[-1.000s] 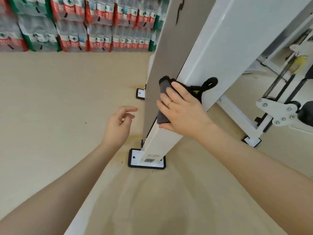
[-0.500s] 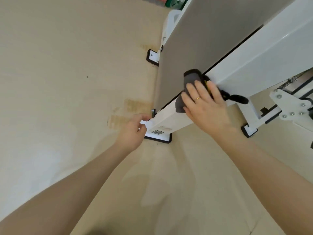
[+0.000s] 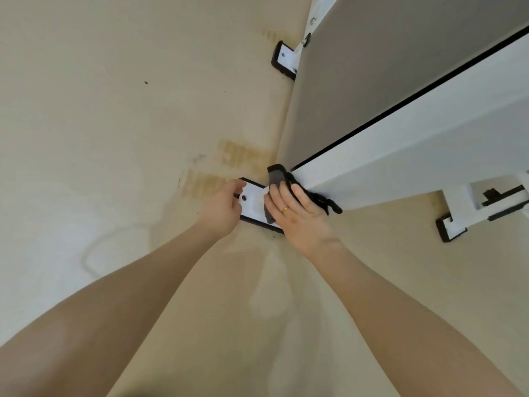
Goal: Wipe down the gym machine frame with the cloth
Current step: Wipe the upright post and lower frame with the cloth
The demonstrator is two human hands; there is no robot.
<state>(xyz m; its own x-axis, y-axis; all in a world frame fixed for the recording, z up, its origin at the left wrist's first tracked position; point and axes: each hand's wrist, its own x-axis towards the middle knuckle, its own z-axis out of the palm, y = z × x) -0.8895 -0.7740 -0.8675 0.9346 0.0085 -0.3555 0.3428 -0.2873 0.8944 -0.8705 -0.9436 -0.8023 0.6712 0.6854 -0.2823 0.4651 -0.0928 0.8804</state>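
Head view shows the grey cloth (image 3: 275, 179) at the bottom of the white frame post (image 3: 400, 156), over its foot plate (image 3: 253, 200) on the beige floor (image 3: 114, 110). Right hand (image 3: 299, 217) presses it flat, fingers extended and close together. Left hand (image 3: 221, 209) touches the plate's edge, fingers loosely curled, gripping nothing.
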